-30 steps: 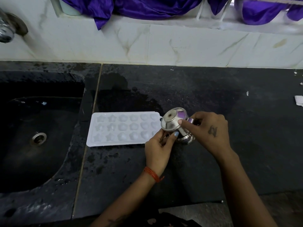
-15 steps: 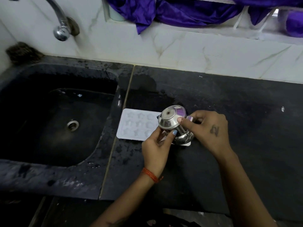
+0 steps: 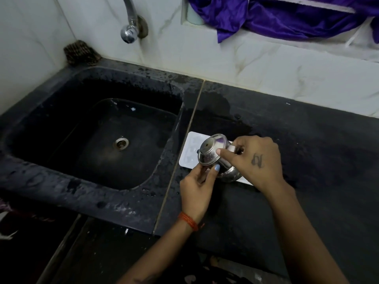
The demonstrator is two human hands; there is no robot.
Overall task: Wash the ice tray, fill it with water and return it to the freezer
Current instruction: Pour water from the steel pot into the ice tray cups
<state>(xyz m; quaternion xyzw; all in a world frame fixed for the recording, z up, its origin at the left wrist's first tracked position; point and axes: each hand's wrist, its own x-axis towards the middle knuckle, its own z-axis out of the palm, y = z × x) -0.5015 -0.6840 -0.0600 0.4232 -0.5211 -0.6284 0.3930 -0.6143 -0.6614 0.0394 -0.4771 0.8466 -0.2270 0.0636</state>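
1. The fingers of the left hand curl up around the lower left side of one small steel jug, the thumb with a pale blue nail pressed on its body.
2. The right hand grips the same jug from the right, its thumb laid on the shiny body and its other fingers wrapped where the handle sits, so both hands hold this one vessel, tilted with its base turned up and leftward.
3. One orange thread band circles the left wrist, nearer than the fingers.
4. Directly beneath and behind the fingers lies one white ice tray, flat on the wet black counter; only its left end and a strip at the right show past the jug.
5. Left of the fingers is one black sink with one round drain.
6. Farther back, one chrome tap juts from the pale tiled wall.
7. One dark scrubbing brush sits in the far left corner.
8. One purple cloth drapes along the ledge above.
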